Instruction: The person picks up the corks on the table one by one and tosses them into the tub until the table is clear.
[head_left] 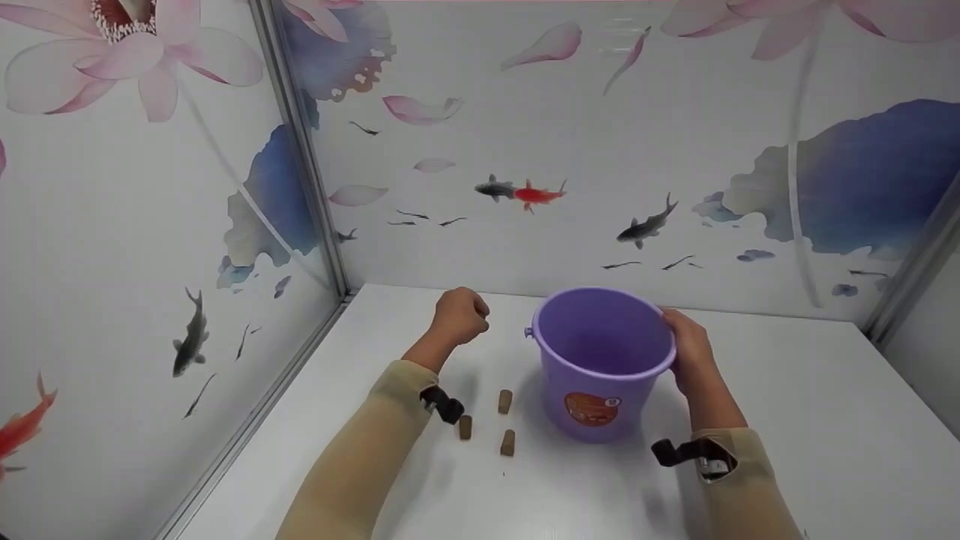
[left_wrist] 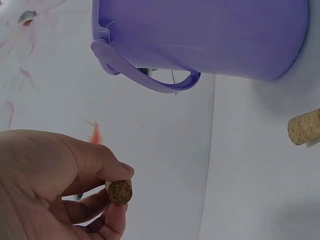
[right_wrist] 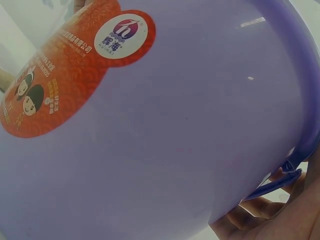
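Observation:
My left hand (head_left: 459, 316) is raised above the table, left of a purple bucket (head_left: 551, 386). In the left wrist view, its thumb and fingers pinch a small brown cork (left_wrist: 119, 192). On the bucket's right side, my right hand (head_left: 691, 346) grips the wall just below the rim, its fingers (right_wrist: 242, 217) curled round the outside by the handle (right_wrist: 275, 185). The bucket stands upright, with an orange label (head_left: 592, 409) on its front. Three more corks lie on the table: one farther back (head_left: 505, 401), one at left (head_left: 466, 427) and one nearest (head_left: 508, 442).
The white table (head_left: 585, 495) is enclosed by a back wall panel (head_left: 525, 247) and a left wall panel (head_left: 112, 300), printed with lotus flowers and fish. A metal corner post (head_left: 307, 165) joins the panels. Black camera mounts sit on both sleeves.

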